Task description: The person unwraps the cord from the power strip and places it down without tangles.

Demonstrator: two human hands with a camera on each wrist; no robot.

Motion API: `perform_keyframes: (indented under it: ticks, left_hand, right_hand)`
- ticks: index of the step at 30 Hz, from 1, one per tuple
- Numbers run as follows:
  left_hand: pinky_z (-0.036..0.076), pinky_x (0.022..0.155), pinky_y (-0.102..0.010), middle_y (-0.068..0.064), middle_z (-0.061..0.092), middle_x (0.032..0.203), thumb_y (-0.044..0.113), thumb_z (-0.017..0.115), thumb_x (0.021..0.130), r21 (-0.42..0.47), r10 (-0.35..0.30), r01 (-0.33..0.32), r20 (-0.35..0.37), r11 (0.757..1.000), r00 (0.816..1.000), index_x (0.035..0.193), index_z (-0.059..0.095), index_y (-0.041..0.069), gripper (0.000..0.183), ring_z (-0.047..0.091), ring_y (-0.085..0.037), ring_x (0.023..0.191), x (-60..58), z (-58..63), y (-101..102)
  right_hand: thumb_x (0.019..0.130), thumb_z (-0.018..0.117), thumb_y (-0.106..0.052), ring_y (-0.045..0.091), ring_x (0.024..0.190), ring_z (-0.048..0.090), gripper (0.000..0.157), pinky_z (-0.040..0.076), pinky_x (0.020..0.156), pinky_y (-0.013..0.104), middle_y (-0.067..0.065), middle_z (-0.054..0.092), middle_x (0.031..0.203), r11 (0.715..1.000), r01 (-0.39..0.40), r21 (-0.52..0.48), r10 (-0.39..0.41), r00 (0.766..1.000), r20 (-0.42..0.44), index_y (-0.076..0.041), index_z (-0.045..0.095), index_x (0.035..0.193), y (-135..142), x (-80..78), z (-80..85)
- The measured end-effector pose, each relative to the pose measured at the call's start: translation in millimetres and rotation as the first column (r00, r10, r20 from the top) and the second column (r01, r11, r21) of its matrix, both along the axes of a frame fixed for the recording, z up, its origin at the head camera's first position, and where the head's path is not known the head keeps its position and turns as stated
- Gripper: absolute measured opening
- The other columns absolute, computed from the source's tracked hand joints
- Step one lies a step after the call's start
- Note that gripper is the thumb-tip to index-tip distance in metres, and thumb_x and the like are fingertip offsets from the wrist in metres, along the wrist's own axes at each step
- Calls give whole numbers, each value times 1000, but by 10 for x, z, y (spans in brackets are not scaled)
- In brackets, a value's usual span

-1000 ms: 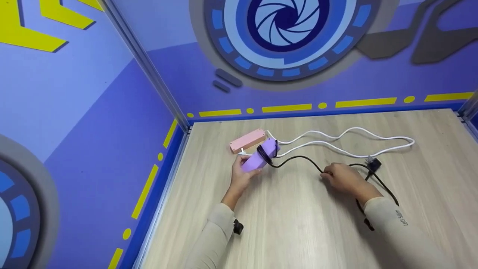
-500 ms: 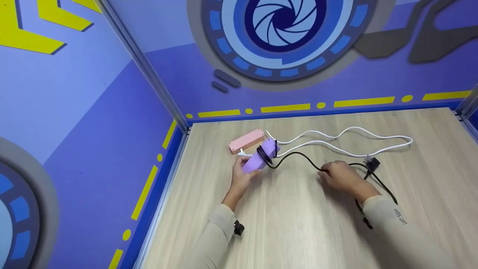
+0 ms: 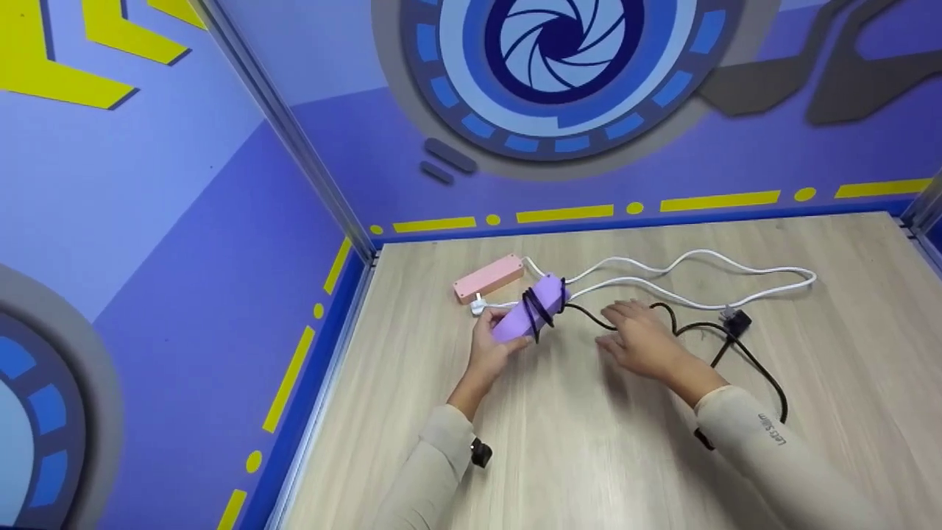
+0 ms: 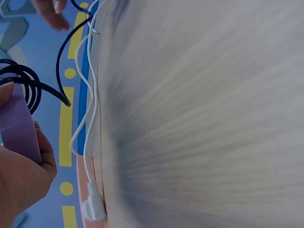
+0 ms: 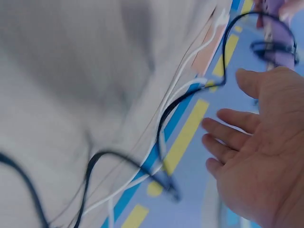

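Note:
My left hand (image 3: 491, 357) holds the lower end of a purple power strip (image 3: 508, 325), thumb on one side and fingers on the other. Several turns of black cord (image 3: 536, 305) are wound about the strip's upper half. From there the cord runs right to my right hand (image 3: 647, 342), whose fingers are extended over it in the head view. The right wrist view has that hand (image 5: 266, 152) with fingers spread and the cord passing beyond them, not gripped. Farther right, the cord ends in a black plug (image 3: 736, 324) on the table.
A pink power strip (image 3: 489, 277) lies behind the purple one. Its white cord (image 3: 798, 272) stretches right in a long loop and back to a white plug (image 3: 478, 305). Printed panels (image 3: 324, 158) rise behind and left of the wooden table (image 3: 574, 456).
The right hand has let go of the cord, opened its fingers and moved left toward the strip. The left hand has moved slightly right with the purple power strip.

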State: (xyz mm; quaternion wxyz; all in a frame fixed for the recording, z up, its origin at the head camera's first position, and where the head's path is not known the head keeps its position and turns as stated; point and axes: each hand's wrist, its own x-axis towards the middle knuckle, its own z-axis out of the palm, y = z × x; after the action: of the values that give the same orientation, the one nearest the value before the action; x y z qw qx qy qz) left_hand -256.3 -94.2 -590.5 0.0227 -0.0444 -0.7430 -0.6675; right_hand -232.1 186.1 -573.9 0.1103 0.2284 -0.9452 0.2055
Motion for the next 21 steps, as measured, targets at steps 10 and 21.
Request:
perform_keyframes:
  ticks: [10,21]
  left_hand:
    - [50,90,-33,-12,63,120,-1,84,69,73,-43,43,-1,996,999,119,54,6,58,59,-20,108,97,82,165]
    - [55,85,-33,-17,62,121,-4,80,74,153,1,-6,37,988,999,121,52,2,55,60,-21,107,82,84,240]
  right_hand:
    - [91,71,-19,32,122,63,39,46,105,48,13,69,127,950,-194,-244,189,981,-42,-5,66,127,-545,33,-45]
    - [92,70,-27,28,125,60,30,44,108,49,6,69,128,885,-88,-458,183,969,167,-18,71,122,-690,18,-184]
